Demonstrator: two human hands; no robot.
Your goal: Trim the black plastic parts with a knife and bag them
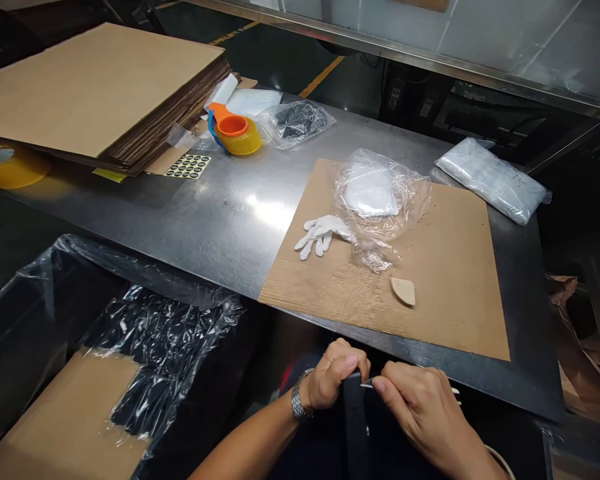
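1. Metal table (pixel 220 230) fills the middle of your view, with a stack of cardboard (pixel 95 87) at its far left and a cardboard sheet (pixel 455 287) spread near you.
2. On that sheet lie a white glove (pixel 325 233), a crumpled clear bag (pixel 415 197) and a beige quarter-round piece (pixel 404 291).
3. You have the long black part (pixel 355 423) off the table, in front of its near edge, its upper end between your two hands.
4. Your left hand (pixel 334 373) is curled around that end, thumb over the top; your right hand (pixel 423 403) pinches a small pointed blade (pixel 367 384), its tip at or very near the part's side. Whether it touches, you cannot tell from this angle.
5. Both hands are bare, so a slip of the blade could well nick your left fingers, which sit close to the point.
6. Pressing too hard, or at a steep angle, would probably score the black surface.
7. With no table visibly under the part, a loose left grip could let it twist and throw the blade off line.
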